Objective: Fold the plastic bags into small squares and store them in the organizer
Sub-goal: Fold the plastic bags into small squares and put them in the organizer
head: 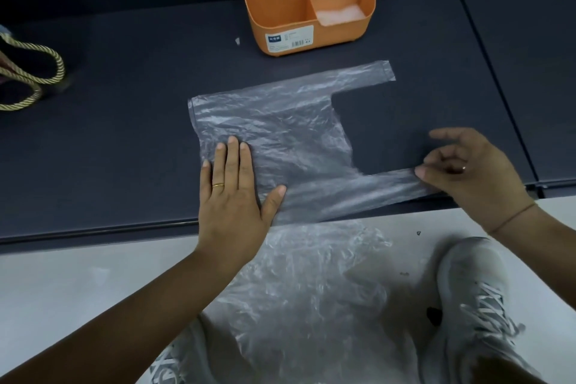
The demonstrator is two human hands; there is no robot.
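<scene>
A clear plastic bag [290, 131] lies spread flat on the dark surface [124, 134], its two handles pointing right. My left hand [233, 193] presses flat on the bag's lower left part, fingers straight. My right hand [467, 168] pinches the end of the near handle [374, 190] at the right. The far handle [361, 73] lies free. An orange organizer [311, 9] stands behind the bag, with folded clear bags in its compartments.
A crumpled pile of more clear bags [311, 290] lies on the pale floor between my knees. My grey shoe [473, 305] is at the lower right. A bag with gold rope handles [28, 78] sits at the far left.
</scene>
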